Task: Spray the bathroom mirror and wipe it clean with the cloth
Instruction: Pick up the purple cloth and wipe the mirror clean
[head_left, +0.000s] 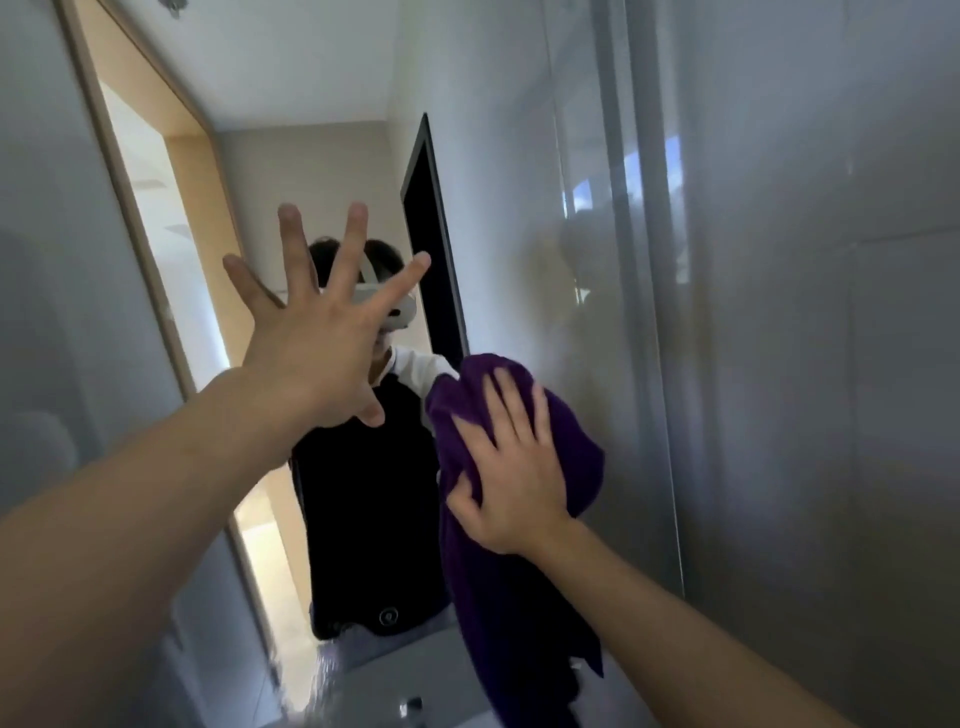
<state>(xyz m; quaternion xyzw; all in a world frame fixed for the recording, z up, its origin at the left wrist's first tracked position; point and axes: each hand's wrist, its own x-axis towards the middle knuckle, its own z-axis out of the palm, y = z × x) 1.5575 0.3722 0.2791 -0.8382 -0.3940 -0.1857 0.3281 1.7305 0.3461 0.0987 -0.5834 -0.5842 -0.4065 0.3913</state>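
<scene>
Mirror (493, 182) fills most of the wall ahead, and the wiping looks well underway. Right hand (511, 467) lies flat on the purple cloth (519, 519), fingers mostly straight with the thumb tucked into a fold, pushing it onto the glass near the mirror's right side. Lower part of the cloth hangs loose toward the sink area. Left hand (317, 332) is spread wide with all 5 fingers splayed and holds nothing; can't tell if it's touching the glass or just hovering in front of it.

To do this step well, I'd say keep the palm flat so pressure spreads evenly, work in overlapping passes, and bunch up that dangling tail so it doesn't drag damp streaks behind it. A bare palm on the glass would leave prints, so best to keep the left one off.

Looks-wise, the glass reads fairly clear in the middle, with the reflected person and a doorway sharp enough. No spray bottle in view. The right-hand strip by the wall (805, 364) looks hazy, though that could be blur rather than residue.
</scene>
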